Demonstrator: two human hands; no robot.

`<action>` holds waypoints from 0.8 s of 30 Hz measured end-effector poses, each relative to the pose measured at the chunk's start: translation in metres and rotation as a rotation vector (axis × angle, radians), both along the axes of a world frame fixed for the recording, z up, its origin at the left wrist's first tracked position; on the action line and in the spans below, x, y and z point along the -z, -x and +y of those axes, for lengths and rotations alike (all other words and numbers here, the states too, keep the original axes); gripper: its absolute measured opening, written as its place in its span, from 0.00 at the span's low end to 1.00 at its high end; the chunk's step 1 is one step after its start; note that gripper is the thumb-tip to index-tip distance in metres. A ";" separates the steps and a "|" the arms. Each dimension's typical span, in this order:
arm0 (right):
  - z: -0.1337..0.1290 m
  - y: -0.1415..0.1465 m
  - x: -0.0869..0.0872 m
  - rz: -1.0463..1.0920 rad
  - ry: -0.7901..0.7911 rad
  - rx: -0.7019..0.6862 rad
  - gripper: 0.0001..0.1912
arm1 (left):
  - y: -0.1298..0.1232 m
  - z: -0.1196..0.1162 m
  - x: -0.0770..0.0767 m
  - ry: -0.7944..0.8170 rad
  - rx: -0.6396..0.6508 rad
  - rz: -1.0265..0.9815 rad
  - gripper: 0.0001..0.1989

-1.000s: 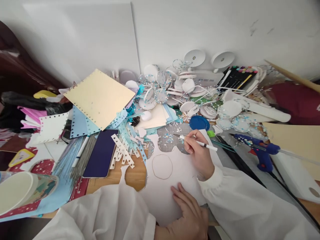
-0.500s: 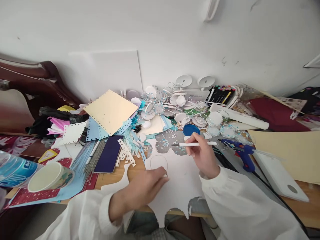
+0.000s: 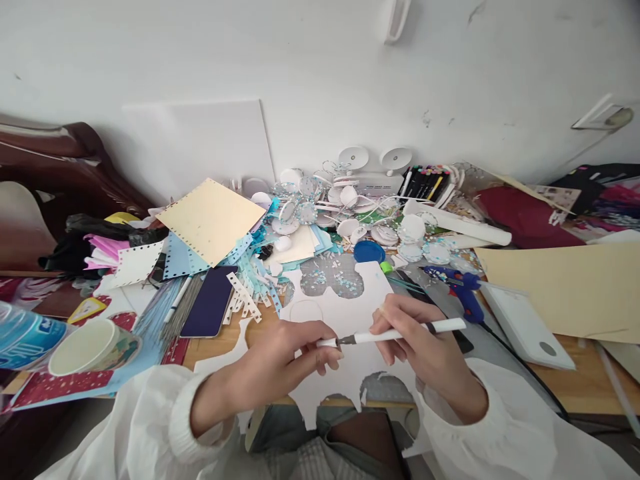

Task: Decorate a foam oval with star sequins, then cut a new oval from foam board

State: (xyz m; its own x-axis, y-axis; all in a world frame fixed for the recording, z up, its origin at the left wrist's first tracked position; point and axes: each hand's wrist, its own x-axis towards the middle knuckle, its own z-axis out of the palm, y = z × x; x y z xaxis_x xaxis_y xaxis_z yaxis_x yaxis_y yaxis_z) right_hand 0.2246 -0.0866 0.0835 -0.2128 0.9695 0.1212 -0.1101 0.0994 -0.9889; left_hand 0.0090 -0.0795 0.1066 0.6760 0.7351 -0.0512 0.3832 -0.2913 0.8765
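Observation:
My right hand (image 3: pixel 415 340) is closed round a white marker pen (image 3: pixel 390 335), its dark tip pointing left. Between the thumb and fingers of my left hand (image 3: pixel 285 357) is a small white pen cap (image 3: pixel 328 343), its opening right at the marker's tip. Under both hands lies a white paper sheet (image 3: pixel 345 312) with rounded cut-outs along its edges. A thin circle is drawn on its upper left part. A grey cutting mat (image 3: pixel 315 281) scattered with blue and white bits shows behind it.
A dark blue phone (image 3: pixel 209 303), punched paper strips (image 3: pixel 243 297) and a paper cup (image 3: pixel 87 350) lie to the left. White discs and glittery strands crowd the back. On the right are a blue glue gun (image 3: pixel 463 285), a white box (image 3: pixel 530 327) and cream paper (image 3: pixel 570 287).
The marker has come down and towards my left hand, its tip now meeting the cap. My left hand has lifted off the drawn circle. The view has shifted slightly right.

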 end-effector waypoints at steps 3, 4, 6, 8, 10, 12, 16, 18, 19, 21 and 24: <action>-0.005 0.003 0.007 -0.038 -0.018 -0.052 0.16 | -0.001 -0.003 -0.004 -0.088 0.049 0.108 0.15; -0.007 0.004 0.010 -0.041 -0.038 -0.053 0.15 | -0.002 -0.003 -0.005 -0.118 0.077 0.134 0.15; -0.014 0.009 0.019 -0.004 -0.102 -0.010 0.16 | -0.005 -0.005 -0.007 -0.155 0.133 0.146 0.16; -0.024 0.014 0.028 0.079 -0.156 0.061 0.17 | -0.007 -0.006 -0.008 -0.117 0.194 0.112 0.15; -0.035 0.021 0.036 0.176 -0.169 0.119 0.18 | -0.010 -0.007 -0.008 0.024 0.254 0.059 0.14; -0.045 0.026 0.041 0.246 -0.177 0.164 0.19 | -0.013 -0.008 -0.008 0.227 0.296 0.003 0.15; -0.051 0.023 0.043 0.270 -0.271 0.212 0.19 | -0.020 -0.005 -0.008 0.449 0.337 -0.046 0.18; -0.042 0.009 0.039 0.221 -0.322 0.128 0.17 | -0.020 0.005 -0.009 0.333 0.353 -0.033 0.18; -0.036 -0.001 0.036 0.114 -0.313 0.036 0.15 | -0.020 0.013 -0.010 0.218 0.351 -0.018 0.18; -0.024 -0.026 0.032 -0.222 -0.347 -0.054 0.17 | -0.018 0.033 -0.008 -0.053 0.314 0.035 0.18; -0.017 -0.065 0.034 -0.642 -0.262 0.205 0.14 | -0.016 0.068 0.004 -0.304 0.163 0.232 0.20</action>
